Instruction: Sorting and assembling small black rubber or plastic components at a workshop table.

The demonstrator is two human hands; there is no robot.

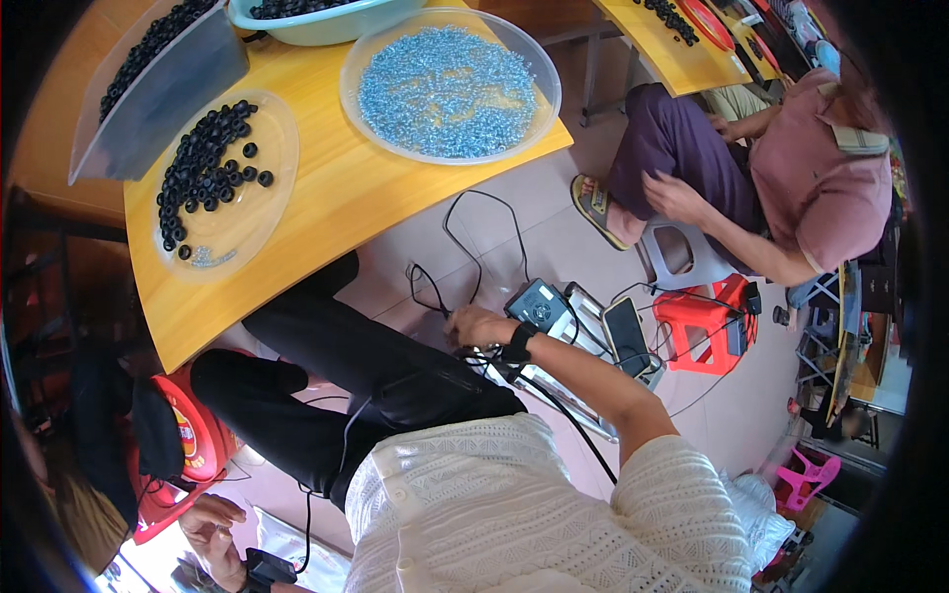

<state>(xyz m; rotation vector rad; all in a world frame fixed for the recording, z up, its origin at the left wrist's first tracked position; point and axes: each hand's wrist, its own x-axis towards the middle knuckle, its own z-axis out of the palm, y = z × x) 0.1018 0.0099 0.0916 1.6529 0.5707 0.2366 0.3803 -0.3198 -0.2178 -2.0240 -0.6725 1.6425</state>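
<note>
Your right hand was positioned over your lap's right side, next to a black fan-fitted box. Its fingers were curled inward, and a black cable ran up to the fingertips; whether they gripped it could not be determined. A black wristband encircled that wrist. The box and cable lay beyond the table's near edge, beside your right thigh.

Your left hand was at the lower left, fingers loosely bent and parted, gripping nothing. A black device was located at its wrist, just below a red plastic item.

The table carried a round clear tray of pale blue beads and an oval clear tray of black beads. A grey translucent bin and a pale blue basin stood behind, both containing black pieces. A smartphone was situated right of the box, near a red stool. A co-worker sat at the right.
</note>
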